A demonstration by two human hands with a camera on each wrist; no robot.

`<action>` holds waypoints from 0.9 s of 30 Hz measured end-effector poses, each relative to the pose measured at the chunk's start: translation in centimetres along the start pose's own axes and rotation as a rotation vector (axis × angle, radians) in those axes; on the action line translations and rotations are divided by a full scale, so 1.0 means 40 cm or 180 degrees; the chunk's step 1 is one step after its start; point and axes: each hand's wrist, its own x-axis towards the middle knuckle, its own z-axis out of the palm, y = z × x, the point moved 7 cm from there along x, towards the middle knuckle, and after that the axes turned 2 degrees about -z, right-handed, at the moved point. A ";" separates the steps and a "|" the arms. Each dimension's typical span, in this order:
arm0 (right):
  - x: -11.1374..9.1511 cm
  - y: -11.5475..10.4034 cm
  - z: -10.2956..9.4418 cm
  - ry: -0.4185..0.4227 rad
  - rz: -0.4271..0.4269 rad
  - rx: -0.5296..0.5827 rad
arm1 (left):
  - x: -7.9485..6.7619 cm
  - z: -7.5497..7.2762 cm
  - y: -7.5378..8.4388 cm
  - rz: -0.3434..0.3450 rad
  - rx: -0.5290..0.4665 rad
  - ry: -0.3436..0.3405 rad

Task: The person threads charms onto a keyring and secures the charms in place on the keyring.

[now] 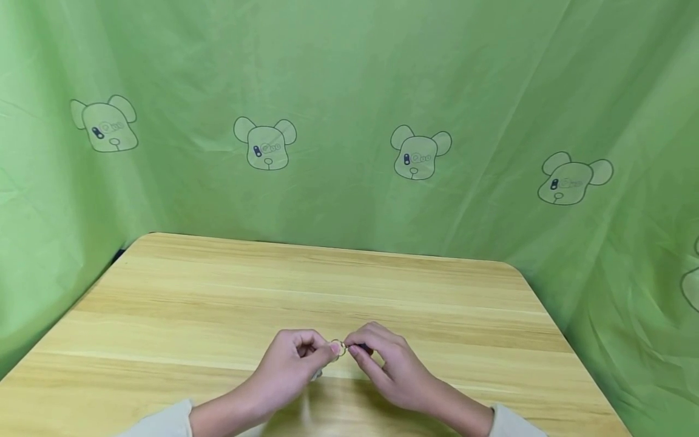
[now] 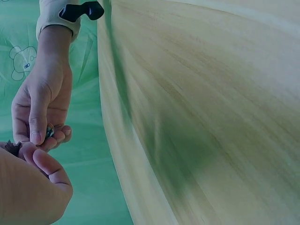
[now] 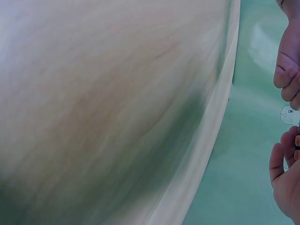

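Observation:
Both hands meet above the near part of the table. My left hand (image 1: 289, 367) pinches a thin brass-coloured key ring (image 1: 344, 349) between thumb and forefinger. A small silvery piece (image 1: 317, 376) peeks out below that hand. Close on the other side, my right hand (image 1: 395, 370) grips a small dark object (image 1: 364, 348) with thumb and fingertips, right at the ring's edge. In the left wrist view a dark, jagged bit (image 2: 12, 148) shows at the left fingers. Orange spots mark the dark object (image 3: 297, 146) in the right wrist view; fingers hide most of it, and I cannot tell its kind.
Under the hands lies a light wood-grain table (image 1: 327, 285) with rounded far corners. Green cloth (image 1: 338, 200) printed with bear-head outlines hangs behind it and along both sides. Pale sleeves (image 1: 169, 419) cover the forearms, and a black device (image 2: 82, 11) sits on the right cuff.

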 end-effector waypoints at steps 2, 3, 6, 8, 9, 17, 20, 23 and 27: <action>-0.001 0.002 -0.001 0.0010 0.0020 0.0032 | 0.002 0.000 -0.002 0.0004 -0.0009 -0.0025; -0.002 0.004 -0.002 0.0019 0.0034 0.0048 | 0.004 0.001 -0.003 0.0007 -0.0014 -0.0051; -0.004 0.007 -0.005 0.0041 0.0060 0.0084 | 0.010 0.002 -0.006 0.0026 -0.0045 -0.0185; -0.004 0.007 -0.007 0.0052 0.0053 0.0093 | 0.014 0.002 -0.009 0.0038 -0.0084 -0.0315; -0.004 0.007 -0.008 0.0055 0.0043 0.0099 | 0.017 0.001 -0.010 0.0050 -0.0101 -0.0384; 0.000 0.004 -0.006 0.0024 -0.0113 0.0155 | 0.038 0.001 -0.028 0.0131 0.0104 -0.0936; 0.001 0.005 -0.002 -0.0030 -0.0089 0.0172 | 0.045 0.003 -0.033 0.0213 0.0214 -0.1101; 0.001 0.008 0.005 -0.0095 -0.0029 0.0185 | 0.053 0.004 -0.032 0.0374 0.0402 -0.1232; -0.001 0.017 0.016 -0.0166 0.0057 0.0194 | 0.064 0.009 -0.029 0.0534 0.0635 -0.1372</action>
